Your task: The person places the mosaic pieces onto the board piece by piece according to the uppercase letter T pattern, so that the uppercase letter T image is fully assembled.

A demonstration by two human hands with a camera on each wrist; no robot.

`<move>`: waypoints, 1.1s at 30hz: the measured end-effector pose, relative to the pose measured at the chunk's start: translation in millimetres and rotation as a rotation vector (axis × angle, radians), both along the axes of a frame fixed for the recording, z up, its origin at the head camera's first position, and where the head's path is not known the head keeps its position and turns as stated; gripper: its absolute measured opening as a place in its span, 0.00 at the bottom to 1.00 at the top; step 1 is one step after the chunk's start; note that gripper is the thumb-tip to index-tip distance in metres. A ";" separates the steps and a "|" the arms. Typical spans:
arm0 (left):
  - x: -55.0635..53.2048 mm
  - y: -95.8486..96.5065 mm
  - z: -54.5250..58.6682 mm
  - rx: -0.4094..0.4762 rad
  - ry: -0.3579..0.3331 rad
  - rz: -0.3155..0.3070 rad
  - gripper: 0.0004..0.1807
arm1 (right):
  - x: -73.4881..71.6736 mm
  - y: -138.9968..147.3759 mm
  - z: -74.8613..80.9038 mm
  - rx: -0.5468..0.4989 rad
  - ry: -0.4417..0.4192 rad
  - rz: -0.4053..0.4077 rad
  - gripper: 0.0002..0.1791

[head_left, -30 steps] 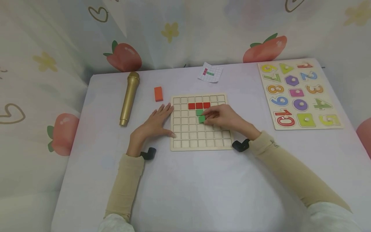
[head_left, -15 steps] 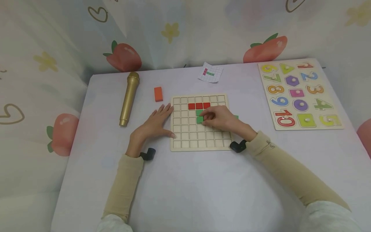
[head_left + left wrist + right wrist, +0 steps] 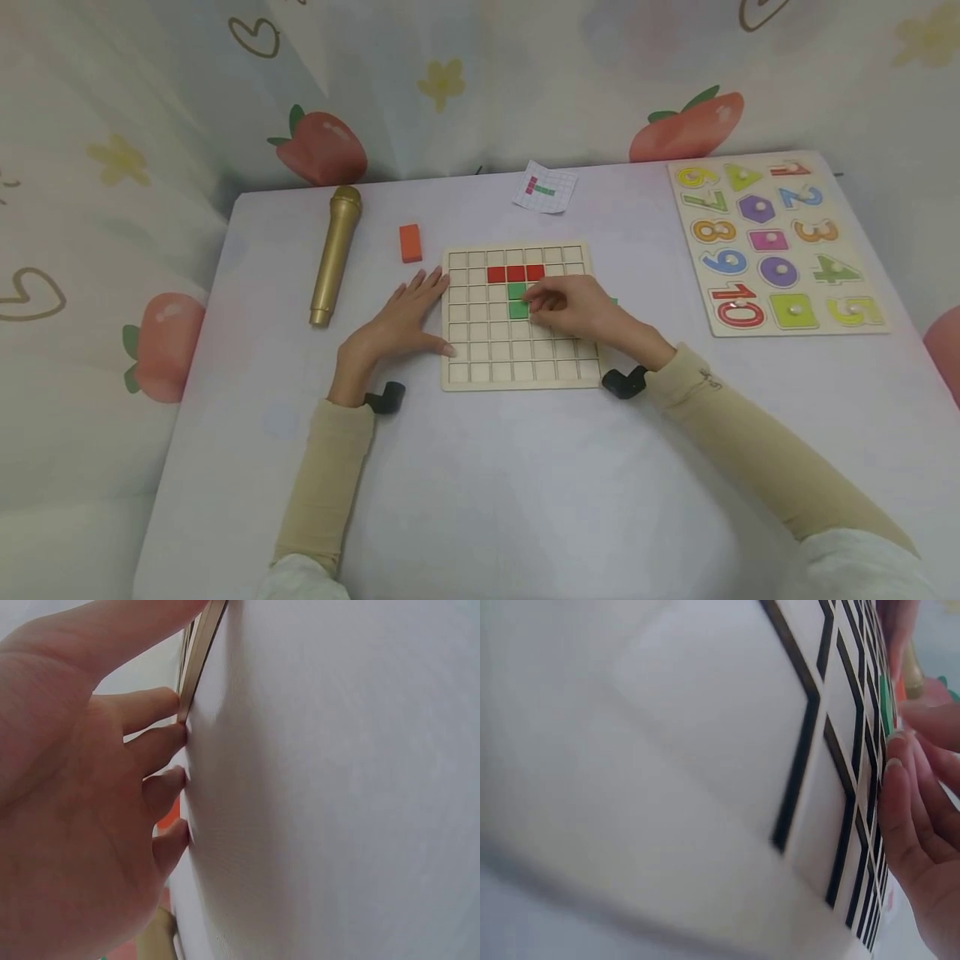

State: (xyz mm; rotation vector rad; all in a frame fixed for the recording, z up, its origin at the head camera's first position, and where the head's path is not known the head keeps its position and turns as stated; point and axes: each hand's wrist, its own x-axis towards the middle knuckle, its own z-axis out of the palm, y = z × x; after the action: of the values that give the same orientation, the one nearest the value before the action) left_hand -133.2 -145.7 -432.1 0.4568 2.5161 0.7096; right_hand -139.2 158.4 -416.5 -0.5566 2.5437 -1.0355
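A wooden grid board (image 3: 480,373) lies flat on the table, seen in the head view. Across its upper part runs a row of red square tiles (image 3: 515,274). Below the middle red one are two green square tiles, an upper green tile (image 3: 517,291) and a lower green tile (image 3: 518,310). My right hand (image 3: 573,304) has its thumb and forefinger at the lower green tile's right edge, the fingers curled. In the right wrist view, those fingertips meet a green edge (image 3: 886,705). My left hand (image 3: 397,322) rests spread at the board's left edge, fingertips touching it.
Behind the board lie an orange block (image 3: 410,243) and a printed pattern card (image 3: 545,188). A gold microphone (image 3: 336,254) is at the left, a number puzzle board (image 3: 776,246) at the right. Something green (image 3: 614,302) peeks out beyond my right wrist.
The lower green tile has shifted slightly left and now sits squarely in a grid cell below the other green one. My right fingertips have drawn slightly right. The left hand stays put.
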 end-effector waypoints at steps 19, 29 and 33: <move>0.9 -1.9 3.7 0.013 -0.002 -0.011 0.66 | 13.6 44.3 3.9 0.020 0.040 -0.106 0.14; -0.1 -1.3 2.1 0.018 0.002 -0.020 0.66 | 17.4 72.9 7.3 0.087 0.062 -0.128 0.18; 0.4 -1.0 2.1 0.017 -0.002 -0.010 0.66 | 16.4 81.3 6.7 0.111 0.063 -0.135 0.19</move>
State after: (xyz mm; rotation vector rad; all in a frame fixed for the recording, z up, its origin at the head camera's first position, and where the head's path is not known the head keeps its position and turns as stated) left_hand -132.9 -146.7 -429.9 0.4745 2.5064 0.7272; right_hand -122.8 239.8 -409.9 -0.3978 2.7065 -0.9264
